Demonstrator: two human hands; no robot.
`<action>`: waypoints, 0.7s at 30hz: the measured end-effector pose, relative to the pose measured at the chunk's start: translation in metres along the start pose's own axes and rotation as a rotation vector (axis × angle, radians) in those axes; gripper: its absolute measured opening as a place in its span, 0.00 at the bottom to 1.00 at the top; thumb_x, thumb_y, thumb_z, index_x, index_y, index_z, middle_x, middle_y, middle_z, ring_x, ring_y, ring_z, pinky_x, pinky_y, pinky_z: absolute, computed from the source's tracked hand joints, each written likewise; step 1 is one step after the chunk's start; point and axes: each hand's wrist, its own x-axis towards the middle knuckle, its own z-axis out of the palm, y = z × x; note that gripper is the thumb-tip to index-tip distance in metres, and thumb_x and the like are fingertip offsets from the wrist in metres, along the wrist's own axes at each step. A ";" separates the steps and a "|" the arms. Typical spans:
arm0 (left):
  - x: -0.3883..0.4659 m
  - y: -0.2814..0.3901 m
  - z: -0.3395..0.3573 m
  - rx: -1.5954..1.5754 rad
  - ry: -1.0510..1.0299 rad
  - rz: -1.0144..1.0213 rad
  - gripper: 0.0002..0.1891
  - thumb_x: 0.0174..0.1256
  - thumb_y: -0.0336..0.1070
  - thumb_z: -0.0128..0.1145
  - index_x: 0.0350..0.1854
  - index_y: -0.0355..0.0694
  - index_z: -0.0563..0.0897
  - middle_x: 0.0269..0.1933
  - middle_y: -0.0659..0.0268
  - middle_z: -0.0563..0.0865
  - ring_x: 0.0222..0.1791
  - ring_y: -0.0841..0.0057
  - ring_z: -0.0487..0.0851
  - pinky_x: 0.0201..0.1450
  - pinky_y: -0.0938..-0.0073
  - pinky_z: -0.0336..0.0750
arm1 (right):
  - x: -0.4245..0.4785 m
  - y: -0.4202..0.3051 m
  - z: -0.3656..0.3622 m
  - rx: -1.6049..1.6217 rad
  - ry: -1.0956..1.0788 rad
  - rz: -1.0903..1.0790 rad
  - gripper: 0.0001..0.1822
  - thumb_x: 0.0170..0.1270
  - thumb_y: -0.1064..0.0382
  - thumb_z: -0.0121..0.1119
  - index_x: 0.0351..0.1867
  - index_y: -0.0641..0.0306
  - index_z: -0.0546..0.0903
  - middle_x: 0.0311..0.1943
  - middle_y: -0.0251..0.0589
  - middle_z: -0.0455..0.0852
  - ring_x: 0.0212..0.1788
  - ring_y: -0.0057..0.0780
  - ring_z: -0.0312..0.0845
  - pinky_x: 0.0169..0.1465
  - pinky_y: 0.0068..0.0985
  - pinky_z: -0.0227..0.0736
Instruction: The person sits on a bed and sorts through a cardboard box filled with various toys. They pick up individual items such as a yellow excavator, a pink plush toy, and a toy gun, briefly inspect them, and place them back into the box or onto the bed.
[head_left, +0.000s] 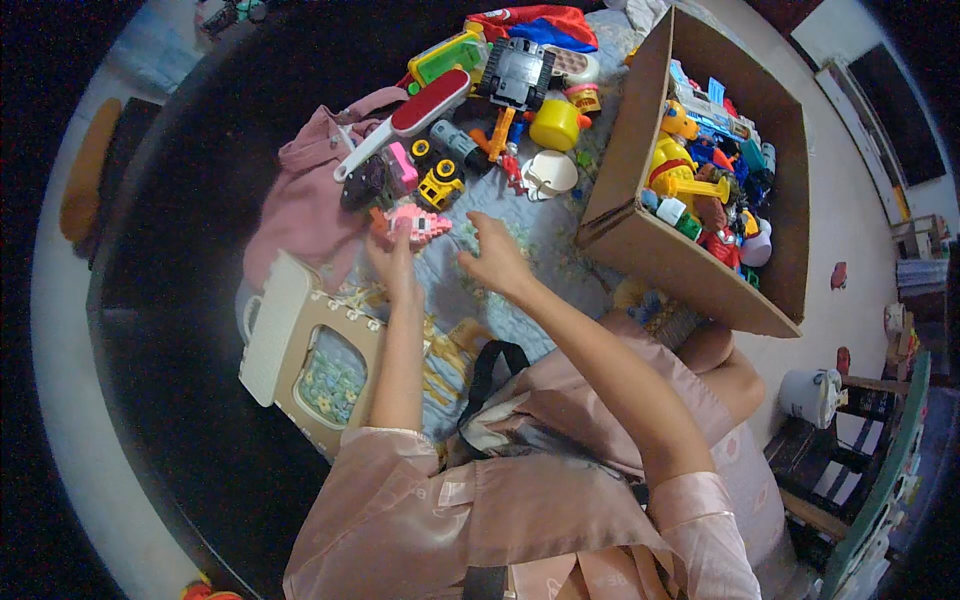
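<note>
My left hand grips a pink-and-white toy made of small blocks, just below a yellow toy truck. To its right my right hand hovers over the floral bedspread, its fingers apart and nothing in them. A red-and-white lint brush, a pink toy piece, a grey toy vehicle, a yellow pot-shaped toy and white flat pieces lie in a heap above both hands.
A cardboard box full of toys stands at the right. Pink cloth lies at the left, above a beige plastic panel with a window opening. Beyond the box, a white bucket stands beside a dark rack.
</note>
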 end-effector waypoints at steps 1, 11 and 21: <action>0.000 -0.001 0.000 0.064 -0.007 -0.003 0.28 0.50 0.31 0.59 0.53 0.36 0.61 0.49 0.63 0.69 0.48 0.75 0.68 0.48 0.78 0.65 | 0.003 0.001 0.001 0.023 -0.032 0.006 0.32 0.42 0.61 0.56 0.52 0.72 0.62 0.48 0.57 0.67 0.48 0.43 0.67 0.51 0.31 0.62; -0.028 -0.004 0.006 0.040 -0.124 -0.176 0.27 0.48 0.28 0.58 0.53 0.40 0.62 0.45 0.65 0.71 0.44 0.78 0.71 0.43 0.78 0.69 | -0.005 0.014 0.004 0.080 -0.012 0.010 0.38 0.40 0.58 0.59 0.53 0.78 0.59 0.49 0.60 0.66 0.53 0.48 0.61 0.56 0.31 0.56; -0.059 0.018 0.032 0.075 -0.233 -0.049 0.35 0.48 0.27 0.58 0.59 0.35 0.53 0.52 0.60 0.65 0.49 0.74 0.66 0.51 0.76 0.63 | -0.016 0.019 -0.018 0.254 0.026 -0.015 0.40 0.39 0.53 0.63 0.52 0.75 0.62 0.44 0.57 0.69 0.47 0.43 0.66 0.52 0.30 0.61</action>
